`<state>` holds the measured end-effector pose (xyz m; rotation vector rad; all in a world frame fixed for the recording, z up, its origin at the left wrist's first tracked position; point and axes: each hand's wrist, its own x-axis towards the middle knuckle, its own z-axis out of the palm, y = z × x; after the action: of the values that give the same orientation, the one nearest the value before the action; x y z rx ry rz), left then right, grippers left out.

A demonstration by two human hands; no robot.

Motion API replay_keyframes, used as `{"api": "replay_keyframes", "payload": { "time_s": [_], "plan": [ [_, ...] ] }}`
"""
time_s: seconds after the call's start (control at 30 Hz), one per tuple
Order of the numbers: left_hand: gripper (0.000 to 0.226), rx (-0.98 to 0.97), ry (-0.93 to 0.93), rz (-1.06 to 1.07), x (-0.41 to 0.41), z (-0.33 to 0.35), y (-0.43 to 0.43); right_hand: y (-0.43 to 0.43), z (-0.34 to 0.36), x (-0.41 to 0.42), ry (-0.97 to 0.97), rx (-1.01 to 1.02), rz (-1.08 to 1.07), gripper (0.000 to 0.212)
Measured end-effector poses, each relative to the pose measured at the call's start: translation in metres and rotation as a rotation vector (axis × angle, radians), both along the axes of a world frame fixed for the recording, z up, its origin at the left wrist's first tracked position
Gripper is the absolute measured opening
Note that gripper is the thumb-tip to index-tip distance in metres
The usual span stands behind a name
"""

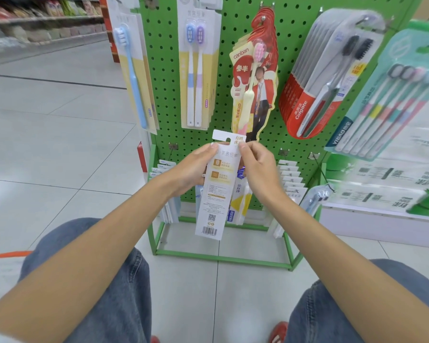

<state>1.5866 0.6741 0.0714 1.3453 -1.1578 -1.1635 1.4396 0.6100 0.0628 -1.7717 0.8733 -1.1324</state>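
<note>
two forearms stretch from the bottom corners over jeans-clad knees and meet in front of a green rack (164, 70), low on its pegboard. between them is a pack (214, 201), a long white card. it is upright with a slight lean, its printed back and barcode face the camera, and it is held in the air just before the board, below the red pack (254, 78).

the left hand (196, 169) sits at the card's left side with a straight wrist. its thumb lies across the near face close to the top, and the fingers wrap behind, gripping the left edge. the right hand (256, 167) sits at the right side, its back toward the camera, and pinches the upper right edge between thumb and forefinger, with the other fingers bent. the tab (221, 135) with its hook slot stands free above both thumbs.

the left fingers behind the card are hidden, and so is the pack's front. lower packs (240, 201) behind the card are mostly covered, and their print is too blurred to read.
</note>
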Motion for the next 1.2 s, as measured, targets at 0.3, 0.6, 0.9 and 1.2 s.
{"api": "replay_keyframes", "payload": {
  "time_s": [0.3, 0.6, 0.9, 1.2],
  "plan": [
    [0.030, -0.036, 0.096, 0.064, 0.000, 0.003, 0.001, 0.011, -0.023, 0.012, 0.313, -0.153, 0.083, 0.055],
    [0.033, -0.098, -0.053, 0.221, 0.006, 0.001, -0.006, 0.011, -0.016, 0.009, 0.169, 0.013, 0.228, 0.026],
    [0.007, -0.249, -0.111, 0.341, 0.019, 0.016, -0.003, 0.013, 0.002, 0.016, -0.003, 0.099, 0.236, 0.029],
    [0.007, -0.225, -0.417, 0.311, 0.044, 0.099, 0.018, 0.013, 0.052, 0.030, 0.168, -0.037, 0.276, 0.037]
  ]
}}
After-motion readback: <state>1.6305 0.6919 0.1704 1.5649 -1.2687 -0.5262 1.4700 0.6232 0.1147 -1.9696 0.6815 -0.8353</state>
